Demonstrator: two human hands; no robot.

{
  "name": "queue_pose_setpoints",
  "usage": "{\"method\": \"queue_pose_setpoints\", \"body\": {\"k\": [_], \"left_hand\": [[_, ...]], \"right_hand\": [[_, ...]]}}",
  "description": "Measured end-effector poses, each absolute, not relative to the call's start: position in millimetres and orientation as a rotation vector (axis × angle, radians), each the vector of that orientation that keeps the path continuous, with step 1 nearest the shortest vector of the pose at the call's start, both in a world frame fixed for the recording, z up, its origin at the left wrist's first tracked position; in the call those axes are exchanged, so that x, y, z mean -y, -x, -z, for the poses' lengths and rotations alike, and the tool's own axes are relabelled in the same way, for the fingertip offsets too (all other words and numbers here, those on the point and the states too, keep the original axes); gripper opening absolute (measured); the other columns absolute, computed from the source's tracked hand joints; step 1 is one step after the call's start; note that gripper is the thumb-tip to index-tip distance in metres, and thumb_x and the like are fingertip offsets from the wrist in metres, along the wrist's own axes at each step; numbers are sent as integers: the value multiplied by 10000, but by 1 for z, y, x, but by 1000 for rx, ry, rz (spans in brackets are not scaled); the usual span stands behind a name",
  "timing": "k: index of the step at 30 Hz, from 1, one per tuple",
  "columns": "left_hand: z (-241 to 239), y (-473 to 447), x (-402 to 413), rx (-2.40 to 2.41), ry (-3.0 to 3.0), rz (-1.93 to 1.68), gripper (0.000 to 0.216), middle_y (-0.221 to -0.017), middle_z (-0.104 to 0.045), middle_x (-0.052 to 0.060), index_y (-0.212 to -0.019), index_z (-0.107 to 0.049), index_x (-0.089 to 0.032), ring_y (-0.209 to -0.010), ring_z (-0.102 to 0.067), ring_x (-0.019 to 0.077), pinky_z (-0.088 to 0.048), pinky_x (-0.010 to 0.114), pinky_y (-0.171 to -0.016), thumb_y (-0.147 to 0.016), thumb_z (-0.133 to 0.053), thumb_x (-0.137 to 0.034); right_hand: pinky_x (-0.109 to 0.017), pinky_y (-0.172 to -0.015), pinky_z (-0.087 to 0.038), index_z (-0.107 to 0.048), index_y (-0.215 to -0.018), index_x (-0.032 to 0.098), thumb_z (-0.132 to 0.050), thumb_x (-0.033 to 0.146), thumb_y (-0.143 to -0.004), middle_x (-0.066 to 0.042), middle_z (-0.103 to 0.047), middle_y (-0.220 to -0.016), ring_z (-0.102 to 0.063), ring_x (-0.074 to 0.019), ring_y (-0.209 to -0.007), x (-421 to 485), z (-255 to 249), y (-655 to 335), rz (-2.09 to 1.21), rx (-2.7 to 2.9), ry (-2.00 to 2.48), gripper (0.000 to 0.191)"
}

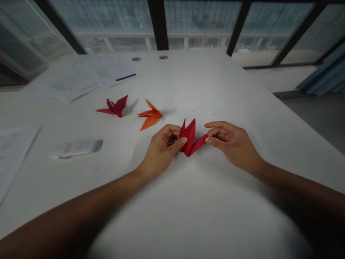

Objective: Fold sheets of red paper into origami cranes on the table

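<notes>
Red angular paper figure [191,136] pinched in left hand [162,146], its tip [204,138] in right hand [234,141]

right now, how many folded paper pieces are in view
3: a red one in the left hand, touching the right hand; an orange one on the table, just beyond the left hand; a second red one farther left. No others show.

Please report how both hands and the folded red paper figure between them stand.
Left hand gripping folded red paper figure. Right hand pinching its outstretched tip. Folded orange paper figure beyond left hand, apart from both hands.
</notes>
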State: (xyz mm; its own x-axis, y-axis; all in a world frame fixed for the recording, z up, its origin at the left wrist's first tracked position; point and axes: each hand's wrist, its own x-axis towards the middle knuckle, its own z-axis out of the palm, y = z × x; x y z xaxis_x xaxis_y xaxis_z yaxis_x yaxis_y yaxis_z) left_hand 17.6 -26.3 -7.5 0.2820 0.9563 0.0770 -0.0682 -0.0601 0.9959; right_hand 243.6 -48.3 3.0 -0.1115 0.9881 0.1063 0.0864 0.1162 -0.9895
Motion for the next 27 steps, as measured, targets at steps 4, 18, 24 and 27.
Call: {"method": "queue_pose_setpoints", "body": {"k": [4, 18, 24, 27], "left_hand": [[11, -16, 25, -908, -1328, -1096, 199, -804, -622, -20, -952, -603, -189, -698, -579, 103, -480, 228, -640, -882, -772, -270], [9, -17, 24, -887, -1317, -1148, 226, -851, -664, 1, -964, -581, -190, -726, -632, 129, -527, 257, -681, -882, -773, -278], [12, -16, 24, -869, -1306, -1136, 222, -883, -654, 10, -966, -596, -185, -776, -638, 134, -547, 262, -717, -881, -780, -275], [12, -15, 24, -816, -1293, -1085, 217, -922, -671, 20, -993, -598, -188, -810, -653, 140, -562, 279, -756, -894, -771, -273]], "right_hand": [[-355, -840, -579, -740, -1141, 224, -756, 323, -885, -43, -754, -958, -714, -188, -866, 46, -13, -250, -1001, 1623, 1234, 274], [-364, -816, -595, -726, -1208, 252, -701, 231, -885, -23, -723, -889, -673, -183, -797, 38, -35, -263, -833, 1929, 1256, 324], [-362, -854, -585, -699, -1195, 231, -737, 306, -897, -47, -711, -1036, -692, -180, -874, 35, -35, -263, -1113, 1691, 1123, 309], [-346, -789, -573, -715, -1116, 229, -707, 304, -925, -28, -701, -990, -683, -154, -787, 27, -29, -266, -1214, 1511, 1079, 206]]}}
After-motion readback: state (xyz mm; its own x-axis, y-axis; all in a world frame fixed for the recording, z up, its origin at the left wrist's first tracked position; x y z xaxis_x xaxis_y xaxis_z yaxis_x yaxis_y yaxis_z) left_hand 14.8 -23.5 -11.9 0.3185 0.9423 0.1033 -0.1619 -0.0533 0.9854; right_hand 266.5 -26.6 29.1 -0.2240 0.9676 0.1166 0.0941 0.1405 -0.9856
